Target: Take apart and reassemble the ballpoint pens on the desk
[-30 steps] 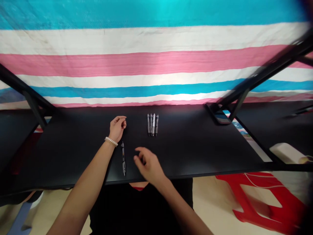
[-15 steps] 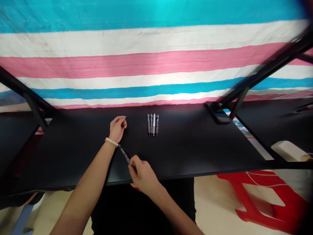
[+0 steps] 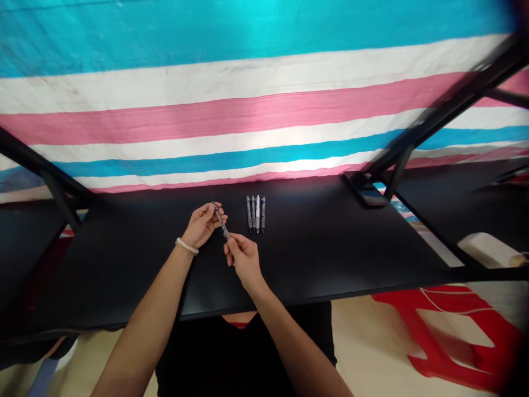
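A dark, partly clear pen (image 3: 221, 221) slants between my two hands above the black table (image 3: 322, 248). Its upper end is pinched by my left hand (image 3: 203, 223), which has a pale coiled band (image 3: 187, 246) at the wrist. At the lower end, my right hand (image 3: 244, 255) grips the pen between thumb and fingers. Just right of my hands, several pens lie side by side in a row: grey ones (image 3: 249, 214) and a white one (image 3: 258, 214), all pointing toward the front edge.
A dark phone (image 3: 372, 196) lies by the black metal frame (image 3: 433, 118) at the right. Farther right is a white block-shaped object (image 3: 487, 249). A striped cloth (image 3: 256, 118) hangs behind the table. A red stool (image 3: 421, 325) stands below at the right.
My right hand has moved up and forward with the pen, away from the left wrist. My left hand has turned and now takes hold of the pen's upper end.
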{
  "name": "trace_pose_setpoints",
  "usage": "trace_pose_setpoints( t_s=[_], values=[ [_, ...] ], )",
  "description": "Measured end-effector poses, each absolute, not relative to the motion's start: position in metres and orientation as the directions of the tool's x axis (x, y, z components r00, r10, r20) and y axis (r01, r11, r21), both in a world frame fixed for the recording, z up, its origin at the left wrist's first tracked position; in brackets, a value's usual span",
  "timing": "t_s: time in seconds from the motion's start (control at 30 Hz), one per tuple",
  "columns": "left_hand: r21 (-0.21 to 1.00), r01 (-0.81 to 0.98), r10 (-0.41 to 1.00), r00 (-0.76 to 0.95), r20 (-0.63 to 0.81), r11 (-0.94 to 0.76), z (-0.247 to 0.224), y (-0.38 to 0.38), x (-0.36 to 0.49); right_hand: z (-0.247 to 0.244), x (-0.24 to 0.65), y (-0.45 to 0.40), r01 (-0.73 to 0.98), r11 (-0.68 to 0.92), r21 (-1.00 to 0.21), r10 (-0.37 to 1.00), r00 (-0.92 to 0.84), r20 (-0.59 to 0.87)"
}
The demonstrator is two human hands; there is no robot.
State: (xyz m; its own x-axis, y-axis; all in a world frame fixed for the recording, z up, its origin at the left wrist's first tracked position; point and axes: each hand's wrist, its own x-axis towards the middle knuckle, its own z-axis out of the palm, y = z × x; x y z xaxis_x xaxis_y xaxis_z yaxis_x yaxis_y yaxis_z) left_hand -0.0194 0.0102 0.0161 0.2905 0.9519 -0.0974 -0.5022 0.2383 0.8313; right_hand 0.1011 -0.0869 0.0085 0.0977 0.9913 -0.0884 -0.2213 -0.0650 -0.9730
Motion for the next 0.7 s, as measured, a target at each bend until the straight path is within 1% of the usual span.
trace_pose_setpoints(
  t_s=[0.07, 0.1, 0.17, 0.23, 0.27, 0.3, 0.33, 0.4, 0.5, 0.53, 0.57, 0.67, 0.7],
  values=[
    [0.837, -0.507, 0.968, 0.232, -0.099, 0.207, 0.015, 0.013, -0.021, 0.005, 0.097, -0.081, -0.181, -0.065, -0.981, 0.992, 0.095, -0.083],
    [0.846, -0.5, 0.975, 0.197, -0.098, 0.186, 0.013, 0.014, -0.022, 0.005, 0.096, -0.079, -0.114, -0.051, -0.992, 0.992, 0.105, -0.063],
    [0.868, -0.478, 0.99, 0.111, -0.092, 0.134, 0.011, 0.017, -0.023, 0.006, 0.095, -0.075, 0.126, 0.014, -0.992, 0.99, 0.14, 0.032],
    [0.887, -0.455, 0.996, 0.019, -0.086, 0.086, 0.008, 0.019, -0.023, 0.008, 0.095, -0.073, 0.396, 0.091, -0.914, 0.974, 0.154, 0.164],
    [0.892, -0.446, 0.996, -0.02, -0.089, 0.07, 0.006, 0.02, -0.022, 0.01, 0.095, -0.072, 0.491, 0.125, -0.862, 0.964, 0.147, 0.223],
    [0.894, -0.443, 0.994, -0.051, -0.093, 0.061, 0.005, 0.021, -0.022, 0.011, 0.095, -0.071, 0.546, 0.159, -0.822, 0.951, 0.139, 0.276],
    [0.894, -0.446, 0.993, -0.072, -0.098, 0.055, 0.004, 0.022, -0.022, 0.012, 0.095, -0.069, 0.565, 0.192, -0.802, 0.939, 0.132, 0.318],
    [0.886, -0.462, 0.99, -0.1, -0.101, 0.044, 0.003, 0.023, -0.021, 0.011, 0.095, -0.067, 0.519, 0.236, -0.821, 0.926, 0.136, 0.352],
    [0.871, -0.491, 0.989, -0.11, -0.095, 0.029, 0.002, 0.023, -0.022, 0.008, 0.094, -0.063, 0.35, 0.189, -0.918, 0.951, 0.167, 0.26],
    [0.867, -0.497, 0.99, -0.106, -0.093, 0.029, 0.002, 0.023, -0.022, 0.008, 0.094, -0.062, 0.31, 0.175, -0.935, 0.957, 0.17, 0.235],
    [0.864, -0.503, 0.991, -0.1, -0.092, 0.029, 0.002, 0.023, -0.022, 0.007, 0.094, -0.062, 0.291, 0.186, -0.939, 0.953, 0.178, 0.244],
    [0.852, -0.523, 0.99, -0.101, -0.095, 0.029, 0.004, 0.023, -0.022, 0.008, 0.095, -0.062, 0.323, 0.293, -0.9, 0.907, 0.205, 0.368],
    [0.847, -0.531, 0.989, -0.106, -0.098, 0.027, 0.004, 0.023, -0.022, 0.009, 0.095, -0.062, 0.321, 0.307, -0.896, 0.899, 0.21, 0.383]
  ],
)
